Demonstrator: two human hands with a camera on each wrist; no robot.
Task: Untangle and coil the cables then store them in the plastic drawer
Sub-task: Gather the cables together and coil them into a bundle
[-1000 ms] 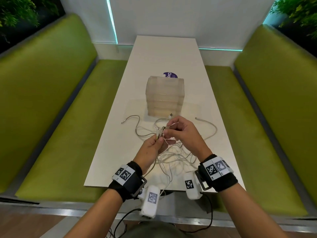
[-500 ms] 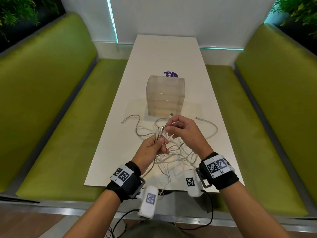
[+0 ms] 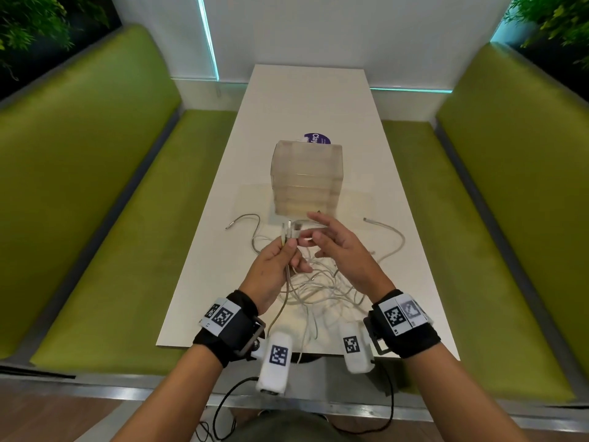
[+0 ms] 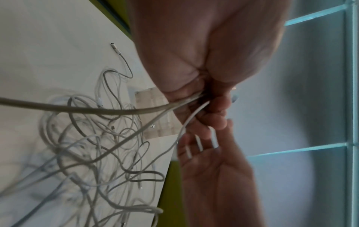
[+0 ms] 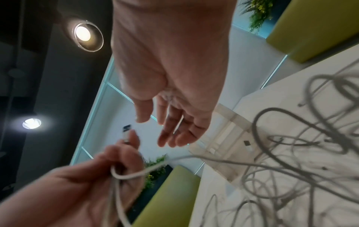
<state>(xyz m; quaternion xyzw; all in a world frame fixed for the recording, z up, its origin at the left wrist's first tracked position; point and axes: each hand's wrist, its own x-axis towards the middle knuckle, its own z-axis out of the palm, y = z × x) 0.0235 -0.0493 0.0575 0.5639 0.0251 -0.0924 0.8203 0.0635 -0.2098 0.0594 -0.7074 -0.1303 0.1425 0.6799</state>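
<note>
Above the near part of the white table (image 3: 223, 237), my left hand (image 3: 287, 250) grips several white cable ends, their plugs (image 3: 289, 231) sticking up out of the fist. My right hand (image 3: 314, 228) hovers just to the right of the plugs with its fingers spread and holds nothing. The held cables run down into a loose tangle of white cables (image 3: 322, 285) under both hands. In the left wrist view the left hand (image 4: 205, 99) is curled round the strands. The right wrist view shows the right hand (image 5: 155, 132) open beside the plug (image 5: 126, 130). The translucent plastic drawer unit (image 3: 306, 180) stands just beyond, its drawers closed.
A purple round sticker (image 3: 317, 139) lies on the table behind the drawer unit. Single cable ends trail out left (image 3: 242, 218) and right (image 3: 382, 226) of the tangle. Green benches (image 3: 105, 224) run along both sides of the table, and a wall closes its far end.
My right hand has let go of the plugs and opened its fingers, drawing slightly to the right. The left hand keeps hold of the cable ends and has lifted them a little.
</note>
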